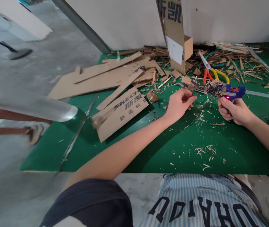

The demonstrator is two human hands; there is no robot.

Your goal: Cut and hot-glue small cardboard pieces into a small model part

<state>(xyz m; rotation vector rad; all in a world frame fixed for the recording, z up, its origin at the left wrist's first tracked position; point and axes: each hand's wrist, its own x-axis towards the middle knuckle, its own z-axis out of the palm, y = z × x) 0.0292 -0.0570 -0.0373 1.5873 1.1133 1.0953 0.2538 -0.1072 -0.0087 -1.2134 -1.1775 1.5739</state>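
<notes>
The right grip (231, 109) is closed around the glue gun (238, 92), over the surface (184, 151). The left grip (181, 103) is part-curled nearby; whether it holds anything cannot be told. Scissors (209, 66) lie beyond.

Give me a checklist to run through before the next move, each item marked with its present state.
1. Right hand wrapped around the glue gun: ok.
2. Red light on the gun lit: ok.
3. Left hand holding a piece between thumb and fingers: cannot tell.
4. Gun's front free of debris: not ok, a clump of scraps shows there.
5. Scissors apart from both hands: ok.
6. Green table free of litter: not ok, shavings lie scattered.
</notes>
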